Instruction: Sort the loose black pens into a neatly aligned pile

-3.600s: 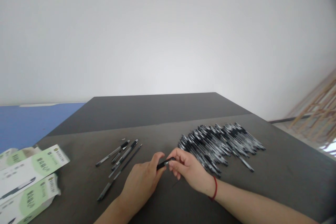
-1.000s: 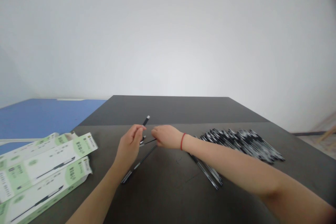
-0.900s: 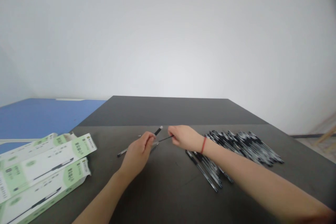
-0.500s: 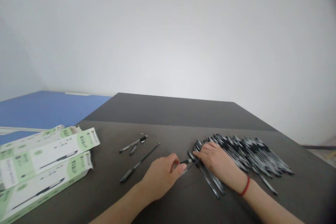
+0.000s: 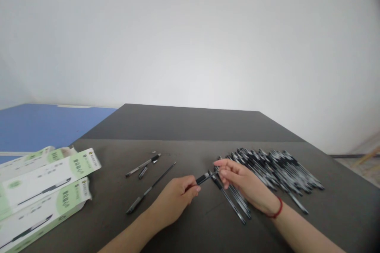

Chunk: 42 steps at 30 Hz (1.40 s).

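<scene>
In my left hand (image 5: 179, 193), thumb and fingers close on a pen (image 5: 203, 178) with a black section and a thin end pointing right. My right hand (image 5: 237, 174), a red band round its wrist, has its thumb and fingertips at that thin end and appears to pinch it. Below my right hand lie a few loose pens (image 5: 231, 201) with clear barrels, side by side. Farther right spreads a large pile of similar pens (image 5: 292, 170), their black parts toward the back.
Left of my left hand lie a long slender pen piece (image 5: 151, 187), another pen (image 5: 143, 165) and a short cap-like piece (image 5: 143, 172). Green-and-white pen boxes (image 5: 50, 180) are stacked at the left edge of the dark table (image 5: 190, 124). Beyond stands a blue surface (image 5: 59, 124).
My right hand has lifted off the loose pens and turned, its fingers now at the held pen's thin end. The pen in my left hand shows more clearly. The view has shifted slightly right.
</scene>
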Available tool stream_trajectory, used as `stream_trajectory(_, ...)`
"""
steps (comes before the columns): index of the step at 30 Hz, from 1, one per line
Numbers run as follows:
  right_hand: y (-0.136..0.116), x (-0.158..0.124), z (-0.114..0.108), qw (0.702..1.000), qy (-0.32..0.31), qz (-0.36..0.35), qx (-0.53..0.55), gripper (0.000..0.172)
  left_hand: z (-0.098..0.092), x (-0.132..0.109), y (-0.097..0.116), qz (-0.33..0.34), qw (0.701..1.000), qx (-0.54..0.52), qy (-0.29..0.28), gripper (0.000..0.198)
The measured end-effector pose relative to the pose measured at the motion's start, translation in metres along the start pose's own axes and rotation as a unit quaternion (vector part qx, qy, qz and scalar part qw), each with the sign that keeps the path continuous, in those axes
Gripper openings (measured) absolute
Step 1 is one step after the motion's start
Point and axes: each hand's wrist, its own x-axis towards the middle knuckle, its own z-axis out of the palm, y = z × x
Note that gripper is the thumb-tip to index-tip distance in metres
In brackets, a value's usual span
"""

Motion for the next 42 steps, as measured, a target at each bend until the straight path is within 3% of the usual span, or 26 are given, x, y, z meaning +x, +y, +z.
stream_trajectory(3,0.004,0.001,0.013,0.994,-0.019,0.012,0.108,0.028,0.001,0.0,-0.001,0.01,1.0,0.003,-0.012,0.026)
stream_trajectory(6,0.003,0.004,0.009,0.991,0.062,-0.026,0.115,0.027,-0.002,0.001,-0.003,0.018,1.0,0.021,0.006,0.029)
stream_trajectory(9,-0.003,0.005,-0.008,0.972,0.152,-0.064,0.169,0.026,-0.006,0.001,-0.005,0.026,0.999,0.028,0.026,0.031)
stream_trajectory(13,-0.007,0.002,-0.023,0.952,0.2,-0.1,0.209,0.022,-0.007,0.002,-0.005,0.022,0.999,0.037,0.018,0.034)
stream_trajectory(20,-0.005,0.002,-0.014,0.962,0.173,-0.124,0.171,0.024,-0.007,0.001,-0.005,0.038,0.999,0.034,0.007,0.037)
stream_trajectory(42,0.008,0.003,-0.017,0.96,0.208,-0.161,0.094,0.024,-0.009,-0.001,-0.001,0.065,0.992,0.104,0.027,0.037)
